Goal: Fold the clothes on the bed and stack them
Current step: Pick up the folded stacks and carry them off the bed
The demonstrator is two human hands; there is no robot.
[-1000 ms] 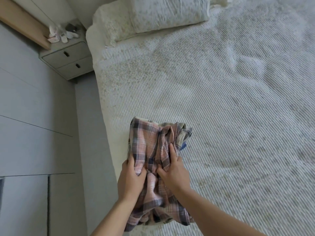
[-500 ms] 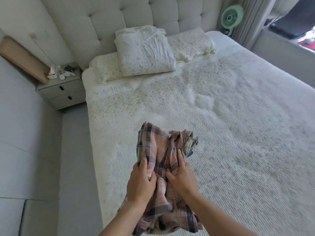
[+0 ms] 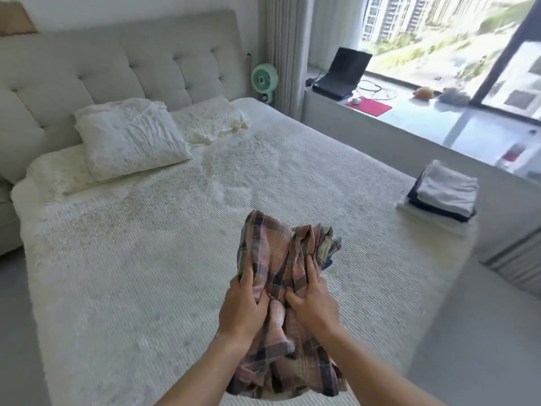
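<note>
Nearest the camera, the left hand [image 3: 243, 306] and right hand [image 3: 311, 303] both grip a bunched plaid shirt [image 3: 285, 276], fingers curled into the cloth, holding it up over the near part of the bed [image 3: 146, 259]. It appears roughly gathered rather than neatly folded, though the creases hide its layers. To place it well, the person would keep both grips level, carry it right, and lower it squarely onto the folded stack [image 3: 445, 194] at the bed's right edge, then press it flat. Farther off, the laptop [image 3: 342, 74] and green fan [image 3: 265, 79] show no readable writing; none is legible anywhere.
</note>
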